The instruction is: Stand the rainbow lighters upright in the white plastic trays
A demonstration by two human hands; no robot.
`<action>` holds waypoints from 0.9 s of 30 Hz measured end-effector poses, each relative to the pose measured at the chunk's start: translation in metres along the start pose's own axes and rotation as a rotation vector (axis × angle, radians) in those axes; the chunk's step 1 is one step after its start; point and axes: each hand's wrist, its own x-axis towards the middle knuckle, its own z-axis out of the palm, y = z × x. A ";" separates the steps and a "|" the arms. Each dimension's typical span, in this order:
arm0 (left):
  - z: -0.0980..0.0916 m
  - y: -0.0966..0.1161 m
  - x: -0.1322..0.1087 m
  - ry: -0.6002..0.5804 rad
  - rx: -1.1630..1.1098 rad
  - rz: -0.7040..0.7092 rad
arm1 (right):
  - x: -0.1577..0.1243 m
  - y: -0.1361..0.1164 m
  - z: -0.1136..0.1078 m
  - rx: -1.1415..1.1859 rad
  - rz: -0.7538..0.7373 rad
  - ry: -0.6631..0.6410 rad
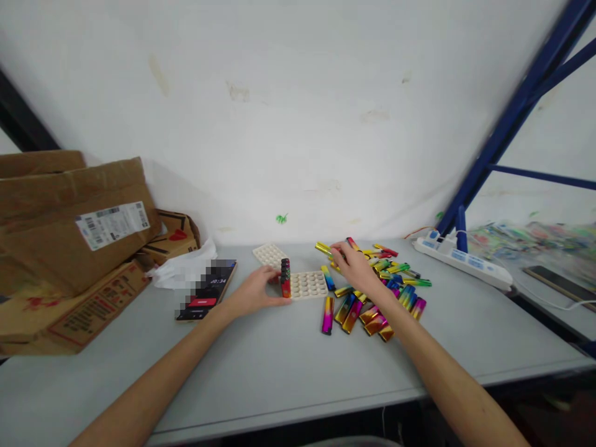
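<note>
A cream tray with round holes [310,285] lies on the table, with several lighters [285,282] standing upright in a row along its left end. My left hand [259,290] curves around that end, thumb at the near corner and fingers at the far side, gripping the tray. My right hand [352,266] is over the far left of a pile of shiny, multicoloured lighters [372,316]. Its fingers are closed on a yellow-gold lighter [323,249], which sticks out to the left. The fingertips are partly hidden.
A second holed tray [269,254] lies behind the first. To the left are a phone [209,292], a white plastic bag [179,268] and cardboard boxes [79,211]. On the right, a power strip [465,261] lies by a blue metal frame [500,124]. A white wall stands behind the table.
</note>
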 end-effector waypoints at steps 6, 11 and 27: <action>0.013 0.006 0.002 0.000 0.039 0.049 | 0.005 -0.006 0.009 0.335 -0.001 0.126; 0.018 0.005 0.004 0.001 0.031 0.062 | 0.000 -0.017 0.019 0.577 0.025 0.067; 0.004 0.009 0.001 -0.044 0.035 0.084 | -0.017 -0.044 0.052 0.718 0.285 -0.145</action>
